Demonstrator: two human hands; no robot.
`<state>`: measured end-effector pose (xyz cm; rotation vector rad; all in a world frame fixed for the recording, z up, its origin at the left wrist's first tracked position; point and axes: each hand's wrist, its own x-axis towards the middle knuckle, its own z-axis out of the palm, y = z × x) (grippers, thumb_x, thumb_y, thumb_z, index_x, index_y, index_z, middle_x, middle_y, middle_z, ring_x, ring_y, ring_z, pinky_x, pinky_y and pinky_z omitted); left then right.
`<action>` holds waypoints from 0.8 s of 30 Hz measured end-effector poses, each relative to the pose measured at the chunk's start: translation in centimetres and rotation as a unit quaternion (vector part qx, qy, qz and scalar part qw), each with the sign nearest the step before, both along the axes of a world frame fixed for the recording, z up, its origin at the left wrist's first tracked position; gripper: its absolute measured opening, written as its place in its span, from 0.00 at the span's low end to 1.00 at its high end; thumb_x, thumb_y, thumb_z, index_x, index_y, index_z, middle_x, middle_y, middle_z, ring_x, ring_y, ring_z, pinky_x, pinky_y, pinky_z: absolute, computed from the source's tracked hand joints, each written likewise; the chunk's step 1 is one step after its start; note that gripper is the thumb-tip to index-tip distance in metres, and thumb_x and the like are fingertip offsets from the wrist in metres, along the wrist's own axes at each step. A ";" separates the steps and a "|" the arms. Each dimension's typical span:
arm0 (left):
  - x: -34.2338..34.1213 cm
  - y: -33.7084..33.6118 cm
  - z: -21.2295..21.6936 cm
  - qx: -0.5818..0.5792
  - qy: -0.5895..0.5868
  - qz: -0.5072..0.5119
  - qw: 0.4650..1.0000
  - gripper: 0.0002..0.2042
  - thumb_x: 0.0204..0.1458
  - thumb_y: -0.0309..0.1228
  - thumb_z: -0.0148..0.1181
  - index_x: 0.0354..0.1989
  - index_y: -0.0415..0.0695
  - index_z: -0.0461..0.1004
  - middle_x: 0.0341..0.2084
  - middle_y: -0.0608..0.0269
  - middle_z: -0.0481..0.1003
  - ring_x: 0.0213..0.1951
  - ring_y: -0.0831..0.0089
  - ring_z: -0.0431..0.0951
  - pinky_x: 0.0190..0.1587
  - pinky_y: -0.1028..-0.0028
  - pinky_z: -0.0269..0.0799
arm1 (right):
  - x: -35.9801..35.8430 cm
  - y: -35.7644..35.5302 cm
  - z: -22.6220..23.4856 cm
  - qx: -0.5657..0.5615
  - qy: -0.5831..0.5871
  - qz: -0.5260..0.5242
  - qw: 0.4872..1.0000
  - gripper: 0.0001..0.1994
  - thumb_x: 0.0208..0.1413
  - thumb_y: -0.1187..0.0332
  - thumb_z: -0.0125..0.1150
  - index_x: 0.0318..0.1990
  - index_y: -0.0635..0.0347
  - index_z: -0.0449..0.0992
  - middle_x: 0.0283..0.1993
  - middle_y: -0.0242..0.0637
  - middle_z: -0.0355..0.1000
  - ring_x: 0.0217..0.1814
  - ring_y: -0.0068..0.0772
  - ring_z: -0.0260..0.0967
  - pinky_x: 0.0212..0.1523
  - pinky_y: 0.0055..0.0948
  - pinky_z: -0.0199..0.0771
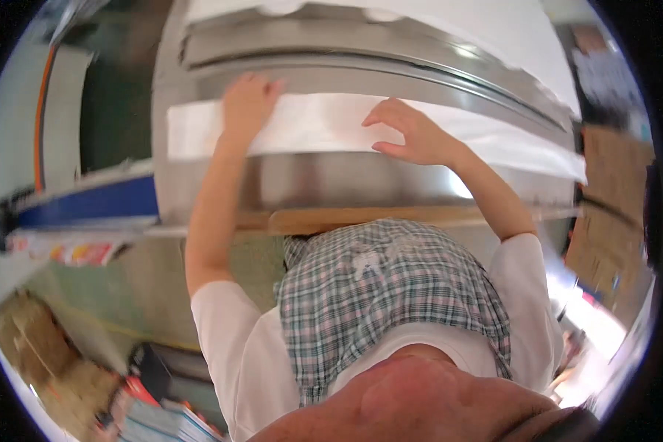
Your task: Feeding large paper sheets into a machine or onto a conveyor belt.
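Note:
A long strip of thin white material (317, 121), paper or cloth, lies across a shiny metal worktop (331, 177). My left hand (249, 102) is over the strip's left part, its fingers bent and its thumb standing apart; it is slightly blurred and I see nothing held in it. Farther right, my right hand (409, 134) hovers at or just above the strip. Its fingers curve over, with a gap between them and the thumb and nothing in that gap. Whether either hand touches the strip cannot be made out.
Beyond the strip runs a metal bar with a dark slot (376, 62), and more white material (493, 37) spreads past it. A wooden edge (361, 219) borders the worktop before my checked apron (390, 295). Cardboard boxes (615, 169) stand at right; a blue panel (88, 202) juts out left.

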<state>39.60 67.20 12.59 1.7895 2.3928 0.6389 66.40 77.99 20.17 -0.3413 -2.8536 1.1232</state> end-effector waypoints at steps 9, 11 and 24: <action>-7.2 -9.9 -6.0 -0.019 -0.057 0.045 0.997 0.13 0.54 0.33 0.43 0.27 0.34 0.69 0.23 0.46 0.70 0.29 0.51 0.71 0.33 0.61 0.65 | 15.7 4.6 -3.2 0.067 -0.021 -0.108 0.992 0.14 0.42 0.70 0.56 0.39 0.59 0.69 0.40 0.40 0.64 0.47 0.43 0.59 0.49 0.37 0.61; -9.4 -12.0 -3.7 -0.182 -0.002 0.123 0.976 0.15 0.55 0.34 0.43 0.32 0.33 0.70 0.28 0.46 0.71 0.32 0.52 0.71 0.36 0.63 0.65 | 18.2 5.6 -3.3 0.068 -0.021 -0.107 0.992 0.14 0.41 0.69 0.56 0.39 0.59 0.69 0.39 0.41 0.64 0.46 0.43 0.59 0.48 0.38 0.61; 10.3 -3.2 -1.7 -0.137 0.175 0.224 0.949 0.19 0.55 0.47 0.38 0.42 0.49 0.71 0.42 0.60 0.71 0.49 0.59 0.66 0.45 0.51 0.58 | 29.2 13.4 -2.1 0.161 -0.098 -0.108 0.976 0.19 0.42 0.71 0.57 0.45 0.57 0.63 0.42 0.41 0.60 0.47 0.41 0.61 0.41 0.36 0.68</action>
